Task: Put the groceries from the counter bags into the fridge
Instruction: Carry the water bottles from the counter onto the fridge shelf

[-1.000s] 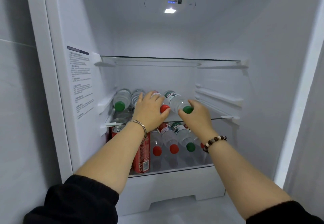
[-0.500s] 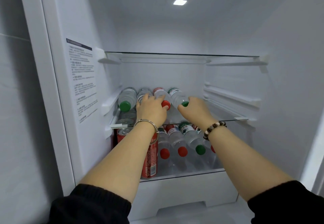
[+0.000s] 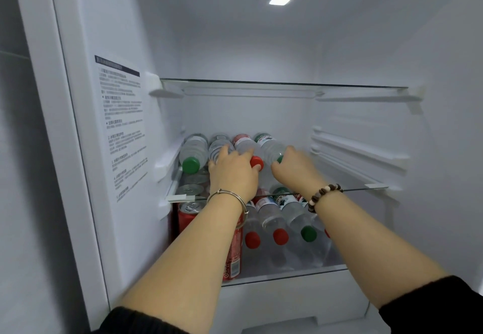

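A white sticker with small black print (image 3: 121, 130) is on the left wall of the white fridge (image 3: 75, 151). Four bottles lie on their sides in a row on the middle glass shelf (image 3: 352, 190), caps toward us. First comes the clear plastic bottle with a big green cap (image 3: 193, 154). Next is the clear ribbed bottle (image 3: 218, 145). The left hand (image 3: 232, 174) rests on it, fingers close together on top. Its thumb touches the clear bottle with a red cap (image 3: 244, 144) just beside it. The last clear bottle with a green label (image 3: 270, 147) is held by the right hand (image 3: 295, 169), whose fingers curl round the cap end. Down on the bottom shelf stand tall red drink cans (image 3: 235, 250) at the left. More clear bottles with red and green caps (image 3: 271, 218) lie beside them.
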### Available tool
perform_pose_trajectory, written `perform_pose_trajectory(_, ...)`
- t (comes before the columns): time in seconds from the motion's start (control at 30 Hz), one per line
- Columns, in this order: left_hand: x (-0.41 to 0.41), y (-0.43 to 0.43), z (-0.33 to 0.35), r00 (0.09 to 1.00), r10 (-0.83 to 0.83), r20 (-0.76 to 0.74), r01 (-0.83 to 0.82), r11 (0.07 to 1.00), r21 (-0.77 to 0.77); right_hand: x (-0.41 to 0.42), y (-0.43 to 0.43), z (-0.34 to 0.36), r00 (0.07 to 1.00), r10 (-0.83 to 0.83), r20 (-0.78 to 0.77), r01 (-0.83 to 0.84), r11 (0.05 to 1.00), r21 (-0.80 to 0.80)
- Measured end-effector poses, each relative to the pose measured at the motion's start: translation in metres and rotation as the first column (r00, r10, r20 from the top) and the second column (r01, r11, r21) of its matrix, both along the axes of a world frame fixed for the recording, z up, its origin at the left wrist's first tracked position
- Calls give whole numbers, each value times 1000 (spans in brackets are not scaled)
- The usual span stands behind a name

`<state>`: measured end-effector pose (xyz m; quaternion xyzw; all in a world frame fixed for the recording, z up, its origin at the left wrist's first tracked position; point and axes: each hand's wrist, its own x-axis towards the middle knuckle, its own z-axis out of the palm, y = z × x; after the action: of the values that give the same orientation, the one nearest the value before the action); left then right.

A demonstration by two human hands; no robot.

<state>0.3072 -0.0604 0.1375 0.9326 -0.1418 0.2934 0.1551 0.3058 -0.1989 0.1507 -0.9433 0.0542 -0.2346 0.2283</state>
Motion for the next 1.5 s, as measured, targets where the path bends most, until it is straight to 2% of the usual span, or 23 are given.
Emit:
perform_pose_trajectory(0.17, -1, 0, -1, 999, 6, 41, -5, 1000, -8, -1, 0, -1, 999, -21, 45, 23, 999, -34)
perform_pose_trajectory(0.4, -9, 0, -5, 971, -3, 240, 13, 999, -41, -10, 2, -5, 995, -57, 82, 49, 993, 103)
perform_pose_trajectory(0.53, -22, -2, -17, 945, -24, 325, 45, 997, -59, -38, 5, -16, 989, -113, 95, 106, 991, 79)
perform_pose_trajectory(0.63, -35, -9, -35, 916, -102, 389, 109, 994, 2, -66, 5, -30, 977, -133, 169, 123, 990, 66)
perform_pose_trajectory(0.87, -76, -32, -82, 855, -327, 403, 381, 923, -59, -130, -8, -86, 917, -204, 343, 117, 959, 258)
perform_pose_trajectory(1.0, -102, -52, -119, 832, -441, 337, 489, 870, -67, -170, -16, -126, 908, -256, 330, 158, 942, 296)
perform_pose_trajectory(1.27, -178, -96, -190, 795, -598, 108, 606, 792, -79, -251, -48, -194, 904, -403, 141, 327, 866, 378)
perform_pose_trajectory(1.5, -272, -145, -243, 676, -734, -65, 726, 679, -109, -365, -93, -235, 868, -496, -17, 474, 820, 321)
